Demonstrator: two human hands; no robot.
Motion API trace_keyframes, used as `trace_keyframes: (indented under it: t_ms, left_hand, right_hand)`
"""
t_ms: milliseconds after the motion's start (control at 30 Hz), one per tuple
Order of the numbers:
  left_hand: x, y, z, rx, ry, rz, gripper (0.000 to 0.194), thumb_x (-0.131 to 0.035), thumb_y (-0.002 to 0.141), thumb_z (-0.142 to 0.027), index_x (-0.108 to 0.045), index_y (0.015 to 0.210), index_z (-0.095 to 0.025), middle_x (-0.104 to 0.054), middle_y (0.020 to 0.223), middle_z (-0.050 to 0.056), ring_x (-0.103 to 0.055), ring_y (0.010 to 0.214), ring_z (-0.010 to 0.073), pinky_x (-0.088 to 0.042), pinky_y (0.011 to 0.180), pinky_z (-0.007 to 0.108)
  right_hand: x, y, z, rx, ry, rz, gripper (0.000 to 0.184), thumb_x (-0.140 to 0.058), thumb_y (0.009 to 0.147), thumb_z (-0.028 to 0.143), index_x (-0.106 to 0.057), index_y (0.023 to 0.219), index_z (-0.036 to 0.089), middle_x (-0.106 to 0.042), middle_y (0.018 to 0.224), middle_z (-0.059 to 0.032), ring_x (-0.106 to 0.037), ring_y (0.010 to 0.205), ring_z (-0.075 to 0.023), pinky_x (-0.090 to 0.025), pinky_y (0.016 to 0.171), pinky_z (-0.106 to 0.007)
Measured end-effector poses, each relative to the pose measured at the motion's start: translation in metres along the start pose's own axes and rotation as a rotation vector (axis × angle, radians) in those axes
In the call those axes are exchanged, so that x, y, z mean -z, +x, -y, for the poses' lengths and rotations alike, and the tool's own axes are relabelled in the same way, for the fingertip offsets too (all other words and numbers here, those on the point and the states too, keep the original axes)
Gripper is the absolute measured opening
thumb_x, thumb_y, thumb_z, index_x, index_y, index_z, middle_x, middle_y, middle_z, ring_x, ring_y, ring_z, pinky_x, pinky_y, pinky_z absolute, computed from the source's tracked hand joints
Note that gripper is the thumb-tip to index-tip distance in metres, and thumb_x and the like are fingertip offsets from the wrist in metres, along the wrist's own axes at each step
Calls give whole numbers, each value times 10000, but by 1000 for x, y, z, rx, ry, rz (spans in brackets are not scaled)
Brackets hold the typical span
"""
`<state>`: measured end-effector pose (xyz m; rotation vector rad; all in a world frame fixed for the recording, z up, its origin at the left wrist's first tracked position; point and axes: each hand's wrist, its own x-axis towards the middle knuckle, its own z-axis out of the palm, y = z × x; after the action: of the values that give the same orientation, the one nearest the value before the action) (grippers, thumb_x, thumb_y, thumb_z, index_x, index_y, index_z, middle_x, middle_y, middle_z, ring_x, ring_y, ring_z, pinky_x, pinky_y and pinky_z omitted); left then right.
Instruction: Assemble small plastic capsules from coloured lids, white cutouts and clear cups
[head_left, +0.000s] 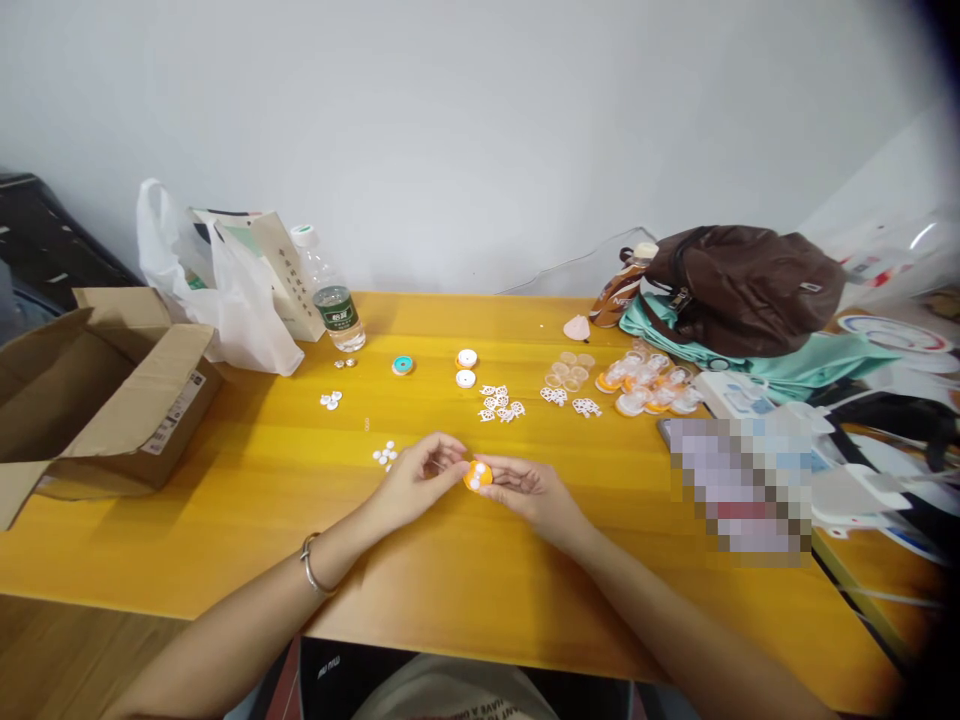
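Observation:
Between my two hands is a small round orange piece with white discs on it (478,476). My left hand (424,478) pinches its left edge between thumb and fingers. On the other side, my right hand (531,492) grips the right edge. Small white round pieces (385,454) lie just left of my left hand. Beyond my hands are white openwork pieces (501,403), and farther right clear rings (570,370). Two white round parts (466,379) and a teal-topped round part (403,365) sit farther back on the table.
An open cardboard box (105,390), a plastic bag (247,320) and a water bottle (337,310) stand at left. To the right are clear-and-orange assemblies (652,382), a brown bag (757,285), a drink bottle (619,290), a pixelated flat object (735,485) and a power strip (742,395).

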<state>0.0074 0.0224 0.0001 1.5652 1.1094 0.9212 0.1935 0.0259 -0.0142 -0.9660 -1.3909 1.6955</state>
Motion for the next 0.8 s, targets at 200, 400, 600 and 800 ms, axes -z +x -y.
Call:
trace_keyframes:
  t_ms: [200,400,600,800]
  left_hand:
    - [-7,-6,-5,-135,224,-76,201,-567,769,-299,-550,919,-165,-600,834,36,-550,736,114,-448,691,237]
    - [-8,-7,-3,-155,246,-77,192,-569,773,-293,-545,916,-167,-612,858,40,-567,763,118,-459,721,248]
    - [-11,-4,5,-71,110,-78,201,-589,754,-288,-518,891,-159,-597,804,32,-564,736,114,-461,682,236]
    - [-12,-1,7,-19,18,-77,217,-610,730,-312,-499,818,-147,-573,732,17,-528,644,88,-438,606,209]
  right_hand:
    - [-1,1,-1,71,40,-141,360,-710,613,262,-627,958,198,-689,842,-19,-640,777,-140,-488,858,-337]
    - [-1,1,-5,93,20,-159,356,-717,607,248,-611,942,190,-691,804,-14,-650,767,-146,-510,826,-312]
    - [-3,1,-10,126,-36,-171,358,-709,619,275,-603,951,192,-697,818,-17,-658,781,-165,-512,845,-342]
    - [-3,1,-12,102,-81,-162,334,-696,623,286,-619,938,207,-701,798,-10,-663,769,-172,-512,838,-354]
